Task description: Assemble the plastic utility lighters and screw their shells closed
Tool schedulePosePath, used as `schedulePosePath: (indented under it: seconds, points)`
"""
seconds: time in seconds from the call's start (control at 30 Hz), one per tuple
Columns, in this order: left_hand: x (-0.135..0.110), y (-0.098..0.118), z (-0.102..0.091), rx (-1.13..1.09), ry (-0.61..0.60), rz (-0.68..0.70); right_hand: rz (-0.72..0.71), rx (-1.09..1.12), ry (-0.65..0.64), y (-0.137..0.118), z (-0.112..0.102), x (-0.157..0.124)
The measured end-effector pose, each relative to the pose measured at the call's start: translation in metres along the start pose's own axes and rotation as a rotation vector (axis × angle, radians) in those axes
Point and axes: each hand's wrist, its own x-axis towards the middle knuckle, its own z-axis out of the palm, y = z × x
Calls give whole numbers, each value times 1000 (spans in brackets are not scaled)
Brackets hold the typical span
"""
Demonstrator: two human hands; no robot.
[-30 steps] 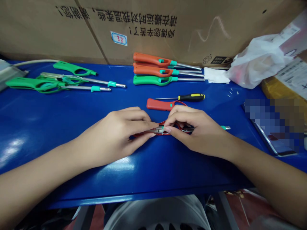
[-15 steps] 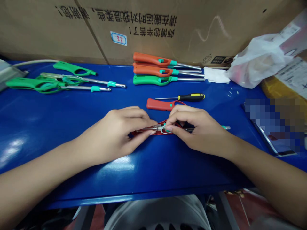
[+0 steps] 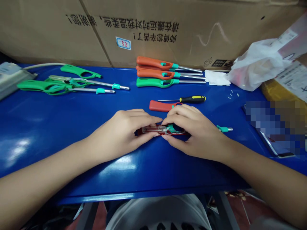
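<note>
An opened red stick lighter (image 3: 153, 129) lies before me on the blue table. Its clear fuel tank, teal trigger and a thin white wire show inside the red half-shell. My left hand (image 3: 127, 131) is closed on the tank end, thumb on the near side and fingers on the far side. With its thumb and fingers, my right hand (image 3: 196, 131) grips the lighter around the trigger. Beyond this hand the teal tip (image 3: 224, 129) of the lighter sticks out. Just behind lies the loose red handle half (image 3: 160, 106), its right end hidden by my right fingers.
A screwdriver (image 3: 192, 99) lies behind the red half. Orange lighters (image 3: 153, 72) and a green lighter (image 3: 153, 82) lie near the cardboard box (image 3: 153, 19). Opened green lighters (image 3: 43, 86) are at left. A phone (image 3: 268, 134) and plastic bag (image 3: 256, 64) are at right.
My right fingers have moved off the wire near the tank and now span the lighter's trigger section. More of the tank and trigger shows. The view has shifted slightly.
</note>
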Motion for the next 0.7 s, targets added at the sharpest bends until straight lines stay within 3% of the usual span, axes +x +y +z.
schedulePosePath:
  seconds: [0.23,0.37,0.53,0.7]
  points:
    - [0,-1,3,-129,16,-76,-22,19,31,0,10,-1]
    - [2,1,2,-84,15,-78,0,47,72,-1,10,-1]
    - [2,2,-1,110,-119,-68,-6,45,97,1,10,1]
    - [0,0,-2,41,-202,-105,6,73,55,0,11,0]
